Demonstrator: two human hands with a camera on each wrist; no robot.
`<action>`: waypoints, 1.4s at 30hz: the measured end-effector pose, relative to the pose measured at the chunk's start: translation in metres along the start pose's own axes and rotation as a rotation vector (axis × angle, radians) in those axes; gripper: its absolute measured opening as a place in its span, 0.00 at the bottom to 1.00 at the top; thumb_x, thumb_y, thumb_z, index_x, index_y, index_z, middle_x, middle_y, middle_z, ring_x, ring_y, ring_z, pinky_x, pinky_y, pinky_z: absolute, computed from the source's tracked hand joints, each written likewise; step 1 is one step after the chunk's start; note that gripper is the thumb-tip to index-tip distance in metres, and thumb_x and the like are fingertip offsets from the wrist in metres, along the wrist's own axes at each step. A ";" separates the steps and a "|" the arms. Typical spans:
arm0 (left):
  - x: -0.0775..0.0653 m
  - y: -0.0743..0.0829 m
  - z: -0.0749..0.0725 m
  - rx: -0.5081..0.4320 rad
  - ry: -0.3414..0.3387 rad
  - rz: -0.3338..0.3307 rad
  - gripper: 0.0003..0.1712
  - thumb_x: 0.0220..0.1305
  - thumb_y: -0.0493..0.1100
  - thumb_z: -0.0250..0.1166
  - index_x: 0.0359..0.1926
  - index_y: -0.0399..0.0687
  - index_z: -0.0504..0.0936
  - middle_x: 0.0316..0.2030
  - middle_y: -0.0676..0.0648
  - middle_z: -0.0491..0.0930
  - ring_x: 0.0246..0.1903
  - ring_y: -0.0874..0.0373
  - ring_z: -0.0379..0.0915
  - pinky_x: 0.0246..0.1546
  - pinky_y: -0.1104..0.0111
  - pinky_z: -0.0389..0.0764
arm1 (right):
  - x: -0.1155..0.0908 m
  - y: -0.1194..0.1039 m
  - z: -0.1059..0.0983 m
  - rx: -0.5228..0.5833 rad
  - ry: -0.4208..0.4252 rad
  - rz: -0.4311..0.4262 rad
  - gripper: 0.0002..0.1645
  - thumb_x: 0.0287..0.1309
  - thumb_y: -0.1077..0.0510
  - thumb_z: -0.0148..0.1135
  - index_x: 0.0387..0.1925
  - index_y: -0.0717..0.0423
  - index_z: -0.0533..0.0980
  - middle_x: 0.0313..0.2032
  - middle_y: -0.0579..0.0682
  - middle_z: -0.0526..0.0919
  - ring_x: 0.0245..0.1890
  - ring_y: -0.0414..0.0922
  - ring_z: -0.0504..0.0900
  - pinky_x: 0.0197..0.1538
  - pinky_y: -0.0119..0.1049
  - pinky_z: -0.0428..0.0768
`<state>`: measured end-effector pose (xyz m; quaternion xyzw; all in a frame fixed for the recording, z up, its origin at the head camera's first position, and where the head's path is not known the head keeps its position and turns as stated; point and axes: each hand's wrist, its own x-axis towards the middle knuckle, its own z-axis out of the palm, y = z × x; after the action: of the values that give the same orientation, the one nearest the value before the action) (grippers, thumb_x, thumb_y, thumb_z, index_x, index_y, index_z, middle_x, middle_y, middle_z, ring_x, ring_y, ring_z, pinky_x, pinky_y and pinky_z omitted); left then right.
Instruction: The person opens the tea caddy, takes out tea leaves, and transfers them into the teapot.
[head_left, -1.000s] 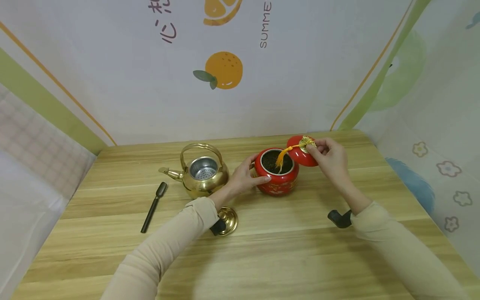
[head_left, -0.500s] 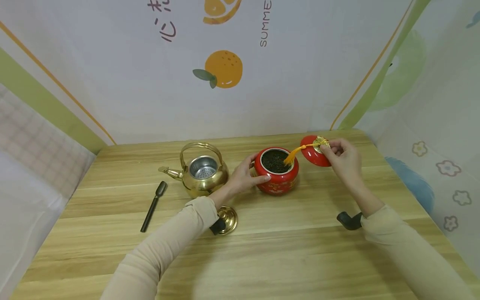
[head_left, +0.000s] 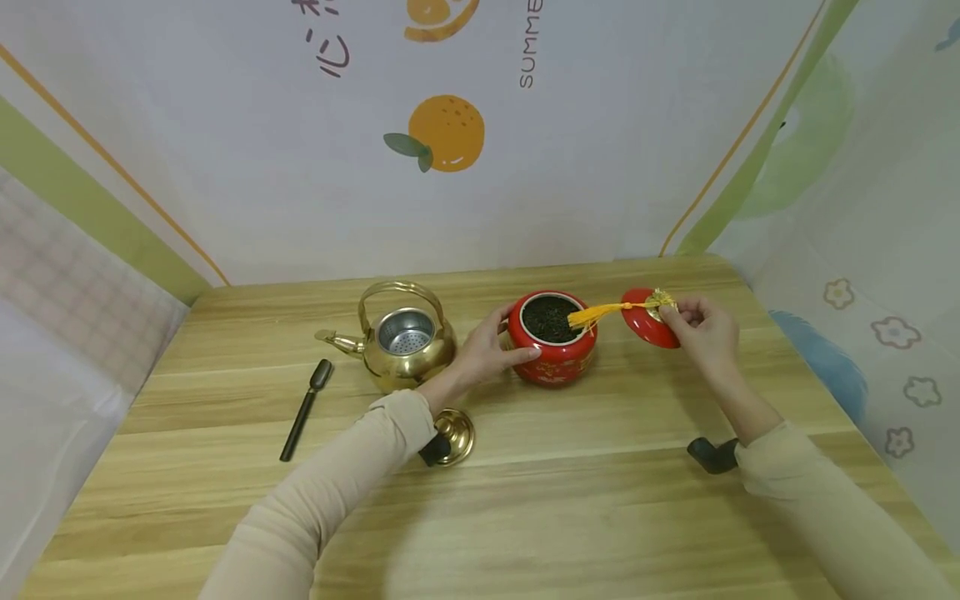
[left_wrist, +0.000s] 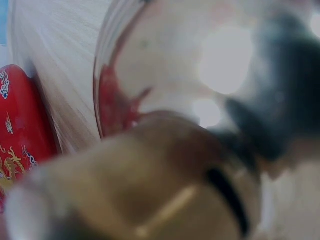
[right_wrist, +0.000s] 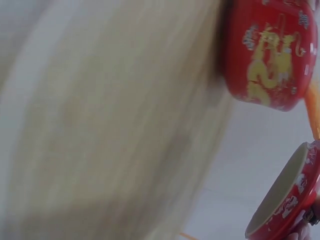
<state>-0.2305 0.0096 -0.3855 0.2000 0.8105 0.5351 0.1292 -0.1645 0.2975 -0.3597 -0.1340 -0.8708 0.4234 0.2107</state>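
A round red tea jar stands uncovered on the table, filled with dark loose tea leaves. My left hand grips its left side, thumb across the front below the rim and fingers behind. To the right of the jar, my right hand pinches the gold knob of the red lid, which is held tilted in the air. From the knob a yellow tassel trails left over the jar's rim. In the right wrist view the lid shows its pale underside edge, below the jar.
Left of the jar stands a brass teapot without its lid, a perforated strainer inside. Its brass lid lies beside my left wrist. A dark tea scoop lies farther left on the wooden table. A patterned cloth hangs behind.
My right hand has carried the lid rightward, away from the jar's opening, and slightly lower, with the tassel drawn out behind it. The left hand keeps its hold on the jar.
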 end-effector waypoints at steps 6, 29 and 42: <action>-0.001 0.000 0.000 0.000 -0.005 -0.004 0.48 0.51 0.42 0.73 0.69 0.44 0.57 0.67 0.44 0.62 0.67 0.49 0.58 0.69 0.58 0.57 | -0.008 0.012 0.000 -0.004 -0.061 0.038 0.19 0.59 0.54 0.60 0.37 0.71 0.75 0.22 0.41 0.70 0.22 0.30 0.66 0.20 0.19 0.67; 0.002 -0.001 -0.001 0.012 -0.003 0.008 0.47 0.51 0.42 0.73 0.69 0.44 0.58 0.66 0.44 0.64 0.66 0.50 0.60 0.68 0.59 0.58 | -0.020 0.039 0.007 -0.087 -0.112 0.045 0.19 0.58 0.53 0.61 0.36 0.70 0.75 0.26 0.52 0.75 0.25 0.36 0.68 0.22 0.21 0.68; 0.002 -0.001 -0.001 -0.004 -0.007 0.008 0.47 0.51 0.41 0.73 0.69 0.45 0.59 0.66 0.44 0.65 0.66 0.50 0.60 0.68 0.59 0.57 | -0.026 0.043 0.004 -0.175 -0.146 0.044 0.19 0.60 0.54 0.60 0.39 0.70 0.75 0.30 0.56 0.77 0.25 0.32 0.68 0.24 0.22 0.68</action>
<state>-0.2333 0.0092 -0.3858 0.2051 0.8081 0.5366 0.1302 -0.1412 0.3104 -0.4023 -0.1396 -0.9144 0.3588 0.1248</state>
